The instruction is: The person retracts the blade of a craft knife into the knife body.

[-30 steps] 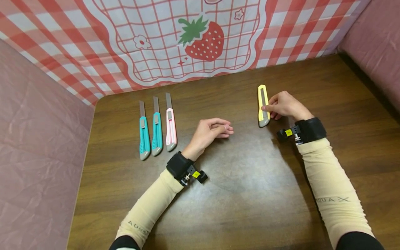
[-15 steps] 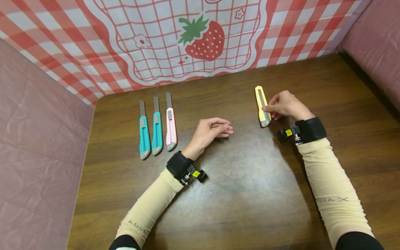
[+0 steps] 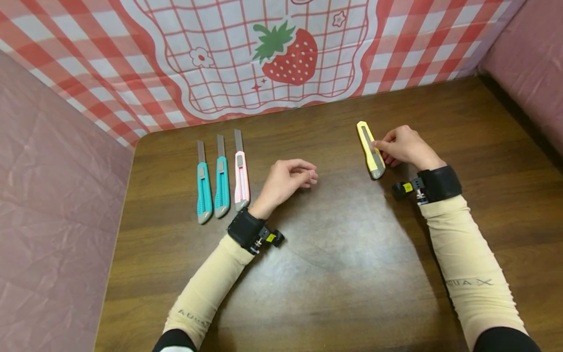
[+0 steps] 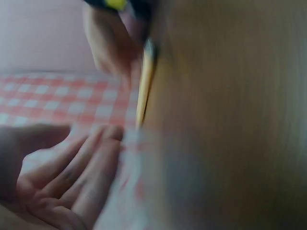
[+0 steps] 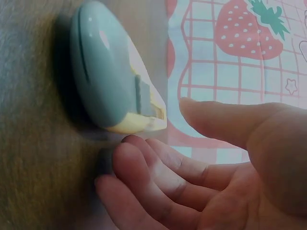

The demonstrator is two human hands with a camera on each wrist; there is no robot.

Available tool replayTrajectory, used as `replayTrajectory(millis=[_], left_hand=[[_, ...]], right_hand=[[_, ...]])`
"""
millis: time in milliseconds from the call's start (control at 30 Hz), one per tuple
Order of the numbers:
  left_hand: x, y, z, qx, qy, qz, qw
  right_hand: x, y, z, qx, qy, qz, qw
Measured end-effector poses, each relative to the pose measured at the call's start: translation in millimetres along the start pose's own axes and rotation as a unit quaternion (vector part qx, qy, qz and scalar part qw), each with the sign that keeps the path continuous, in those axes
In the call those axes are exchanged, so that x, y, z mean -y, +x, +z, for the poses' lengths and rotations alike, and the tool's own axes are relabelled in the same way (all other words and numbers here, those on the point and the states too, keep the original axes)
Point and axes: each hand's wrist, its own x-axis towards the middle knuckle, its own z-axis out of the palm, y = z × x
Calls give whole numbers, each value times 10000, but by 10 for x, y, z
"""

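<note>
A yellow utility knife [image 3: 370,149] with a grey end cap lies on the wooden table, its cap tilted toward the right front. Right beside it is my right hand [image 3: 406,145], thumb over the knife's edge in the head view. In the right wrist view the thumb and loosely bent fingers [image 5: 139,172] stand apart, with nothing between them. My left hand [image 3: 288,180] hovers over the middle of the table, fingers loosely bent and holding nothing. Left of it lie a pink utility knife [image 3: 241,183] and two teal ones, the inner [image 3: 222,186] and the outer [image 3: 204,193], blades out.
The wooden table [image 3: 316,293] ends at a red-and-white checked cloth [image 3: 396,49] with a strawberry print along the back. Pink cloth [image 3: 53,195] hangs at the left and more stands at the right.
The yellow knife has turned, its tip swinging left and its cap right. My right thumb, earlier on the knife, has lifted off. My left hand has shifted slightly left and back.
</note>
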Motion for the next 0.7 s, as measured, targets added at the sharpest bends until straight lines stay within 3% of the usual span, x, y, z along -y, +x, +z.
replayTrajectory(millis=[33, 67, 133, 167, 200, 267, 400, 533, 700], left_hand=[[-23, -2, -71, -179, 761, 182, 9968], [-46, -5, -150, -421, 1539, 345, 9866], [-84, -17, -326, -994, 2805, 509, 9533], [-100, -26, -418, -1226, 3144, 475, 9401], [-112, -37, -513, -1406, 3346, 347, 9311], [-112, -71, -700, -1634, 3548, -32, 9205], [-65, -144, -971, -1602, 3849, -838, 9051], [-1, -148, -1042, -1401, 4135, -1268, 8907], [59, -115, -1023, -1052, 4260, -1618, 8839]], right_hand=[[3, -5, -1, -36, -2, -11, 10000], [12, -11, 0, -87, 0, -20, 10000], [23, -22, -2, -224, -26, -37, 9997], [30, -29, -5, -303, -33, -28, 9995], [38, -37, -4, -388, -42, -26, 9992], [53, -45, -12, -484, -54, -34, 9988], [72, -61, -26, -499, -26, -122, 9987], [107, -97, -32, -450, 6, -241, 9987], [174, -144, -32, -483, -24, -367, 9982]])
